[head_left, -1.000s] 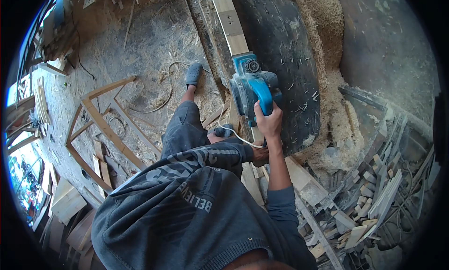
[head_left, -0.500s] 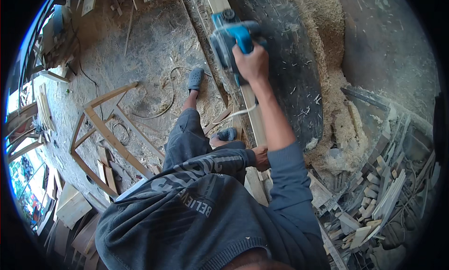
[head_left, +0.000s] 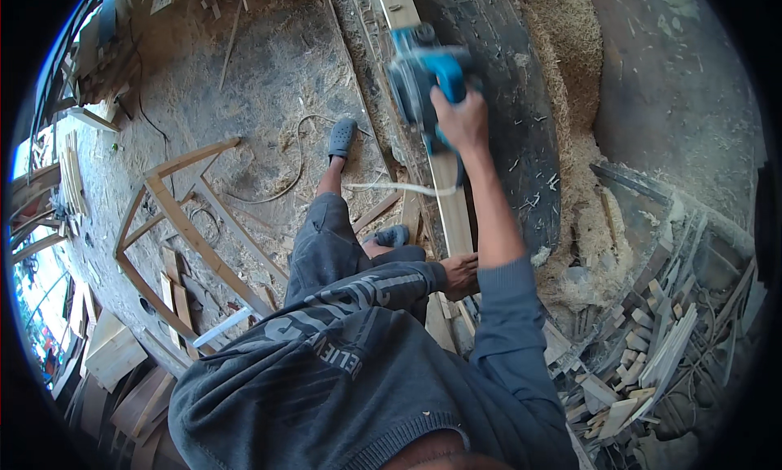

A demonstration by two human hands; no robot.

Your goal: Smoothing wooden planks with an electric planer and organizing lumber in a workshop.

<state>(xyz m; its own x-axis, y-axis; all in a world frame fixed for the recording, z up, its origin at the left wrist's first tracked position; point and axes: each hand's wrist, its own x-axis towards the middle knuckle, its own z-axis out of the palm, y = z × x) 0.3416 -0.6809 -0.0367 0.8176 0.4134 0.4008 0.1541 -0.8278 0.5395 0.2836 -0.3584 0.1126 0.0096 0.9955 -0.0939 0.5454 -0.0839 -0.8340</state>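
My right hand [head_left: 464,121] is wrapped round the handle of a blue electric planer [head_left: 414,87], slightly blurred by motion. The planer rests on a long, pale wooden board [head_left: 450,213] that runs from the far edge of the view toward my waist. At the board's near end, my left hand [head_left: 461,276] is closed on it, partly hidden by my right sleeve. A pale power cord [head_left: 391,186] trails from near the planer, across the board and off to the left.
The board lies along a dark worktop [head_left: 509,103] scattered with shavings. Sawdust [head_left: 582,103] is heaped along its right side. An angled wooden frame [head_left: 195,230] stands on the floor at left. Wood offcuts [head_left: 639,352] are piled at the lower right.
My right hand and the planer have moved nearer to me and a little to the right in view. The cord has shifted with them. My left hand stays at the board's near end.
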